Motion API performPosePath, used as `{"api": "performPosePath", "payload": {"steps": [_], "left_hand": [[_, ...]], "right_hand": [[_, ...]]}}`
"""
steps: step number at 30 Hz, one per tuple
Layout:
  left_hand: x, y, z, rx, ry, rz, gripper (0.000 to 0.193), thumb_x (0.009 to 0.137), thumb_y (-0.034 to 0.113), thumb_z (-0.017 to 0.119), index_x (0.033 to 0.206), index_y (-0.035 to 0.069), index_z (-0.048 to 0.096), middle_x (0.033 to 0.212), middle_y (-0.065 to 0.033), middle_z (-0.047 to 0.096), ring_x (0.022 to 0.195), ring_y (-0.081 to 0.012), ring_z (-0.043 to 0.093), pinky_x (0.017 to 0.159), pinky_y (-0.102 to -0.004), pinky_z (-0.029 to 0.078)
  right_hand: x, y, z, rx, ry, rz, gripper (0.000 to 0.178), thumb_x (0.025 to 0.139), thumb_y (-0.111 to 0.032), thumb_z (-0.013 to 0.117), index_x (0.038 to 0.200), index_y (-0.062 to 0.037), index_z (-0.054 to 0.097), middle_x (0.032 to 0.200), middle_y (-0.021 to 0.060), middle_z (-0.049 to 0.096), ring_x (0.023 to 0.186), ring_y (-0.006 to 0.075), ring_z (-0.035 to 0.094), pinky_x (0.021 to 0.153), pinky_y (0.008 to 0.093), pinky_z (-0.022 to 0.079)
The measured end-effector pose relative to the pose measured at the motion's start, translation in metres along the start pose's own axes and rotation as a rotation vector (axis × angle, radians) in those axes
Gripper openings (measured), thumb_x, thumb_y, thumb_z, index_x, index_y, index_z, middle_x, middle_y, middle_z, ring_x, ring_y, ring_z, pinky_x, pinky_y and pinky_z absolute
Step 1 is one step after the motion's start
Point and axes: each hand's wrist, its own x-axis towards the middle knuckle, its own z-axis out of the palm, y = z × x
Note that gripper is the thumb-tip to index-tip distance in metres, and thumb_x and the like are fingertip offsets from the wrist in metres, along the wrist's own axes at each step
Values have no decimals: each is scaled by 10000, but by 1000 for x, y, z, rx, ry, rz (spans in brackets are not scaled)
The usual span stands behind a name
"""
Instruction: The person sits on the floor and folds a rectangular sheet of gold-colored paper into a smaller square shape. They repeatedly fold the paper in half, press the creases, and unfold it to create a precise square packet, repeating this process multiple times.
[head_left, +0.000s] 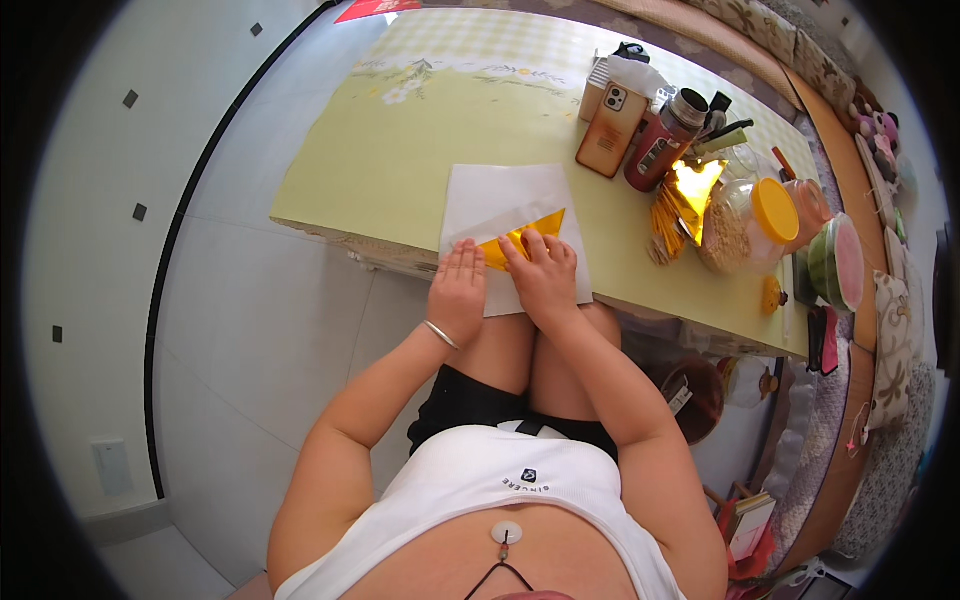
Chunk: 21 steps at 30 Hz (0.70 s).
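A piece of shiny gold foil paper (547,222), folded into a pointed triangular shape, lies on a white sheet (485,190) at the table's near edge. My left hand (457,298) rests flat at the foil's left end, its fingers straight and side by side. On the foil's right part, my right hand (545,275) presses down with spread, slightly bent fingertips. Neither hand is lifting anything. My fingers cover the foil's lower edge and left tip, so how it is folded there cannot be seen.
On the table's right side stand a phone (612,130), a dark red bottle (664,145), a bundle of gold foil pieces (690,195), a yellow-lidded jar (735,225) and a cut watermelon (838,262). A bin (700,400) sits below on the floor.
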Motion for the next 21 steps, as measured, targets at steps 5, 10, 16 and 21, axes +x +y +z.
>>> {"api": "performPosePath", "payload": {"steps": [5, 10, 16, 21], "left_hand": [[38, -6, -14, -108, 16, -89, 354, 816, 219, 677, 1071, -26, 678, 1028, -193, 669, 1127, -360, 576, 1029, -504, 405], [76, -15, -14, -177, -83, -321, 360, 700, 242, 832, 969, 64, 672, 937, -113, 620, 1048, -316, 557, 936, -462, 412], [101, -16, -20, -169, -352, -399, 317, 702, 247, 826, 934, 81, 686, 997, -115, 665, 1076, -343, 555, 947, -467, 426], [91, -4, -14, -99, -112, -57, 164, 765, 153, 703, 885, 43, 683, 924, -122, 683, 945, -330, 611, 855, -448, 491]], "right_hand": [[5, 5, -10, 90, -4, 7, 480, 852, -120, 641, 1325, -200, 640, 1276, 91, 576, 1110, 259, 546, 972, 432, 413], [30, 30, -23, 250, -176, 280, 572, 869, -81, 621, 1425, -195, 552, 1286, 101, 586, 1135, 280, 572, 886, 433, 502], [52, 62, -12, -48, -48, -108, 658, 870, -68, 613, 1501, -167, 454, 1304, 69, 584, 1252, 258, 547, 1121, 442, 380], [71, 61, -19, -5, -130, -413, 415, 852, -79, 619, 1262, -131, 647, 1170, 16, 651, 1177, 206, 574, 1226, 418, 250]]}}
